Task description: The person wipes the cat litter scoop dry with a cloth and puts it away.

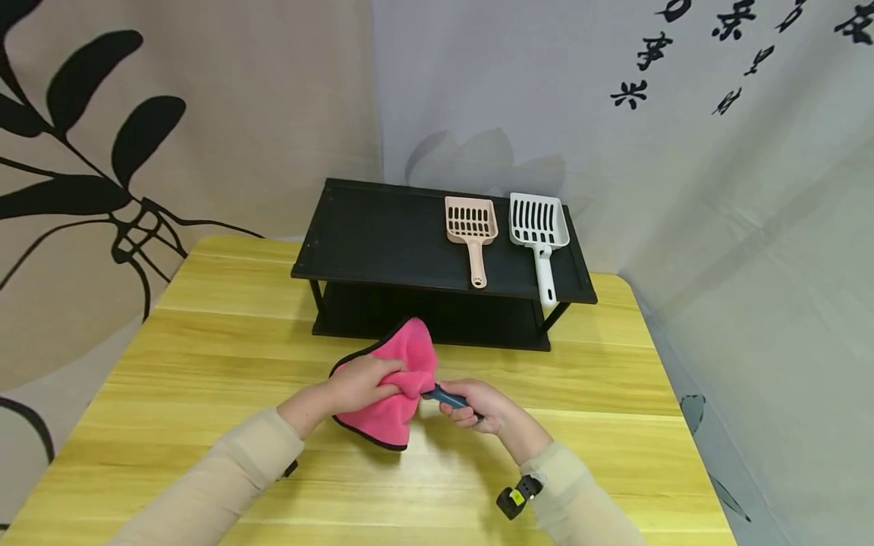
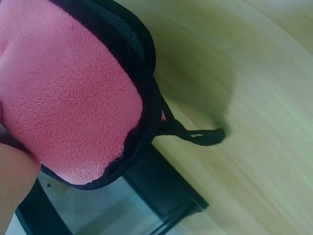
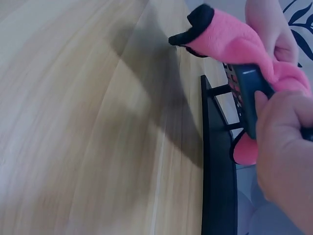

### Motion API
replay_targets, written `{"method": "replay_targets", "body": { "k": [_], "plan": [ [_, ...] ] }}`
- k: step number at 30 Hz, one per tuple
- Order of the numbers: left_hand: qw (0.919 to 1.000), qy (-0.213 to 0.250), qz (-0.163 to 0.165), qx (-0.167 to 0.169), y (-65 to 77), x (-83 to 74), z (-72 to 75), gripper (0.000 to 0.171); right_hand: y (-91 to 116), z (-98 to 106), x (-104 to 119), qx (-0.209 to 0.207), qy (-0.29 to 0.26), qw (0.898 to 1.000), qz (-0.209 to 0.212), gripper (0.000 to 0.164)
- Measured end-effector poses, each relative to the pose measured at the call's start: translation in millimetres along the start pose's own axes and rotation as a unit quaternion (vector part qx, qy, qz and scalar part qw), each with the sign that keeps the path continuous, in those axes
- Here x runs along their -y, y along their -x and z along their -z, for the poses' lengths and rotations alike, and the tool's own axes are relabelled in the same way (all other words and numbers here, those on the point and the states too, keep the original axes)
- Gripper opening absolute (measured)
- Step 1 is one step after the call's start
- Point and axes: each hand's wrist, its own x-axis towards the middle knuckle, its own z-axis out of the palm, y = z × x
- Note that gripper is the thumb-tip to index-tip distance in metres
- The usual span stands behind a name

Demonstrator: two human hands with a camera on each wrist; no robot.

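Observation:
My right hand point(image 1: 481, 406) grips the handle of a dark blue litter scoop point(image 1: 447, 397) above the table. In the right wrist view the slotted head of the scoop point(image 3: 250, 93) shows beside pink cloth. With curled fingers my left hand point(image 1: 358, 383) holds a pink cloth with black edging point(image 1: 382, 421) against the scoop, and its folds cover much of the scoop's head. The cloth point(image 2: 73, 98) fills the left side of the left wrist view, a black loop point(image 2: 205, 137) hanging from its edge.
Behind the hands stands a black two-level rack point(image 1: 382, 227) on the wooden table point(image 1: 205, 364). A light pink litter scoop point(image 1: 476, 262) and a white litter scoop point(image 1: 544, 277) lie side by side on its top, handles toward me. Printed curtains point(image 1: 273, 114) hang behind the table.

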Motion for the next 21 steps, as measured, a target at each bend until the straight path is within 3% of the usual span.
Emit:
{"method": "replay_targets", "body": {
  "k": [6, 13, 16, 21],
  "plan": [
    [0.9987, -0.048, -0.01, -0.011, 8.0, 9.2, 1.9, 0.007, 4, 1, 2, -0.002, 0.015, 1.0, -0.006, 0.029],
    [0.9871, -0.127, -0.041, -0.088, 14.9, 21.7, 15.4, 0.014, 7, 5, 7, -0.002, 0.032, 0.999, 0.01, 0.033],
    [0.9822, -0.132, -0.018, -0.133, 20.3, 37.1, 20.5, 0.017, 12, 10, 8, -0.005, 0.054, 0.998, 0.015, 0.033],
    [0.9762, -0.08, 0.051, -0.195, 29.5, 52.8, 34.3, 0.021, 20, 15, 12, -0.019, 0.086, 0.996, 0.021, 0.036]
  ]
}}
